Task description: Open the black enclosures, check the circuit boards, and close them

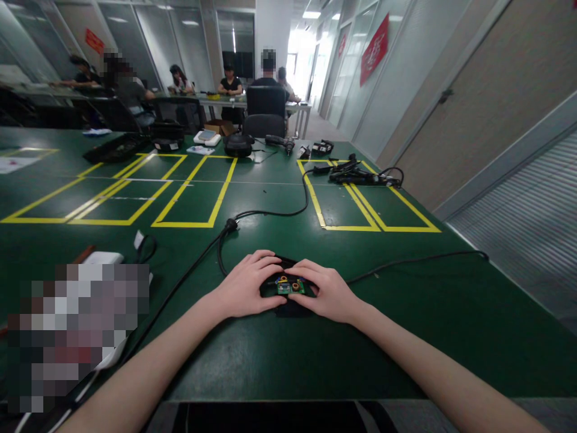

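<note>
A: Taking the circuit board [284,289] as the middle of the dial, what do you have, left to right?

B: From my end, the left hand [246,285] comes first, at nine o'clock, thumb and fingers drawn into a narrow curve round the board's left end; the board is next, in the gap between the palms; the right hand [331,293] mirrors the first at three o'clock.

A: Which hand is nearer, and how does the long axis run?

B: Neither is clearly nearer; both meet its edges, thumbs on the six o'clock side, fingers towards twelve; I read both as holding it, though I can't tell how firmly; the long axis looks to run roughly nine to three, from one palm towards the other.

A: And materials, same order?

B: Near nine, a white case [103,258], smooth with rounded corners; at ten, a chunky black plug [231,225] with a rubbery black lead [270,212]; the board is green, small and stiff-looking, with copper-coloured rings standing on it; below it shows a dark thing [295,311], too covered for me to identify; at one, a heap of black gear [356,175] lies across yellow tape [351,228]; at three, a thin cable [415,260] bends gently over the glossy green table [225,373].
</note>
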Motion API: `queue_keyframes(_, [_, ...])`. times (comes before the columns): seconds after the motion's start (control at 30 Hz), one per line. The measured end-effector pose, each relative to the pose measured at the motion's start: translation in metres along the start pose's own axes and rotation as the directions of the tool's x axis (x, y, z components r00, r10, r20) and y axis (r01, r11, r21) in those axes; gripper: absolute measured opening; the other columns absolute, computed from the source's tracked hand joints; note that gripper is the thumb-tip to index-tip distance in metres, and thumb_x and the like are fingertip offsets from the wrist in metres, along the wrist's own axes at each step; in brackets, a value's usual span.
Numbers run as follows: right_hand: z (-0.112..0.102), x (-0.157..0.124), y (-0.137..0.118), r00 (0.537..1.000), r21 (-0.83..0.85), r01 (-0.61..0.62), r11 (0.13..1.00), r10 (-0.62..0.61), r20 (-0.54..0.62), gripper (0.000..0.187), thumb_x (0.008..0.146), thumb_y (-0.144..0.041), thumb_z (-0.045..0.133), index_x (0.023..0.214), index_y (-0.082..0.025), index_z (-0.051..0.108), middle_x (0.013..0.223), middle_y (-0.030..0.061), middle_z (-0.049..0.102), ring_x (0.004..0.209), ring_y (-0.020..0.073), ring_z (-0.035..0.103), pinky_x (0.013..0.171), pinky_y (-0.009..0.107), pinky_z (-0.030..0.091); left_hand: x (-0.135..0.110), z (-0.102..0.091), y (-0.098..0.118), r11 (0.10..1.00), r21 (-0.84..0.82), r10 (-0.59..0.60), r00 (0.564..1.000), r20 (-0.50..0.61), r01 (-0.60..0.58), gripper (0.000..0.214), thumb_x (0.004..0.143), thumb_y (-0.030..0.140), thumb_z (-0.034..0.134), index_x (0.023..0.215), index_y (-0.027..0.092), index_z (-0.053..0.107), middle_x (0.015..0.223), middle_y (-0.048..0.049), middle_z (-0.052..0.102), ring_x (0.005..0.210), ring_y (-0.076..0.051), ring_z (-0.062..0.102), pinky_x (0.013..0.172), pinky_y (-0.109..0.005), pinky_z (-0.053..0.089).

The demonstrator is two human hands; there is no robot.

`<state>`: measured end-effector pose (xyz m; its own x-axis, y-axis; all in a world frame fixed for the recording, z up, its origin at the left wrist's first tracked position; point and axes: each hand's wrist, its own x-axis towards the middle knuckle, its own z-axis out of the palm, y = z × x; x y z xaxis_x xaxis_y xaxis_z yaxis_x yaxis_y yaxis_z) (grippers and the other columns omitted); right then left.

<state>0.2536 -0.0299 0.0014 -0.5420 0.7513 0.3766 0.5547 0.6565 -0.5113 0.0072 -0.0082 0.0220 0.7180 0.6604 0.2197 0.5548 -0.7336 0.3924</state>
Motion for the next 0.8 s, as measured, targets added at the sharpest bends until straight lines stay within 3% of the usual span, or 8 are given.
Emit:
queue_keyframes(0.33, [-0.006,0.004,0.001,1.000,-0.093,-0.007,0.996,0.005,-0.023,0.030,0.092,-0.039,0.075,0.116,-0.020,0.073,0.115,0.0121,0.075,0.102,0.0253,0.071,0.087,0.040,0.054,-0.003,-0.002,-0.003,1.000,-0.008,-0.003,0.995,0.102,0.004,0.083,0.081,0.059,0.080,0.151,0.023,0.052,0.158,-0.0150,0.052,0.151,-0.036,0.040,0.122,-0.058,0.036])
queue_keyframes(0.47, [-0.008,0.004,0.002,1.000,-0.125,0.002,0.992,-0.005,-0.027,0.028,0.095,-0.039,0.072,0.115,-0.019,0.074,0.112,0.0124,0.076,0.101,0.0253,0.069,0.087,0.042,0.051,-0.003,0.000,-0.005,1.000,-0.011,-0.011,0.998,0.070,0.012,0.069,0.086,0.049,0.078,0.145,0.022,0.058,0.154,-0.0140,0.056,0.148,-0.034,0.045,0.122,-0.054,0.038])
queue_keyframes(0.6, [-0.011,0.003,0.004,0.999,-0.052,0.052,0.997,-0.052,-0.008,0.029,0.095,-0.036,0.071,0.119,-0.019,0.072,0.119,0.0130,0.072,0.108,0.0257,0.069,0.090,0.041,0.053,-0.002,0.000,-0.004,0.999,-0.037,0.009,0.999,0.031,-0.007,0.051,0.088,0.030,0.074,0.137,0.022,0.064,0.146,-0.0115,0.064,0.144,-0.031,0.050,0.119,-0.053,0.043])
queue_keyframes(0.7, [-0.012,0.002,0.006,0.990,0.036,0.121,0.992,-0.123,0.063,0.029,0.094,-0.028,0.070,0.122,-0.021,0.071,0.123,0.0127,0.070,0.110,0.0247,0.069,0.092,0.040,0.055,-0.002,-0.002,-0.001,0.999,-0.047,0.014,1.000,0.024,-0.012,0.047,0.088,0.027,0.073,0.133,0.022,0.066,0.141,-0.0112,0.066,0.141,-0.032,0.051,0.117,-0.053,0.045])
queue_keyframes(0.8, [-0.011,0.001,0.007,0.987,0.064,0.147,0.987,-0.151,0.059,0.026,0.095,-0.022,0.066,0.120,-0.022,0.072,0.120,0.0117,0.071,0.106,0.0236,0.070,0.091,0.040,0.056,-0.001,-0.004,0.000,0.999,-0.040,0.015,1.000,0.024,-0.014,0.045,0.086,0.028,0.077,0.130,0.021,0.068,0.135,-0.0113,0.069,0.137,-0.032,0.053,0.114,-0.052,0.048])
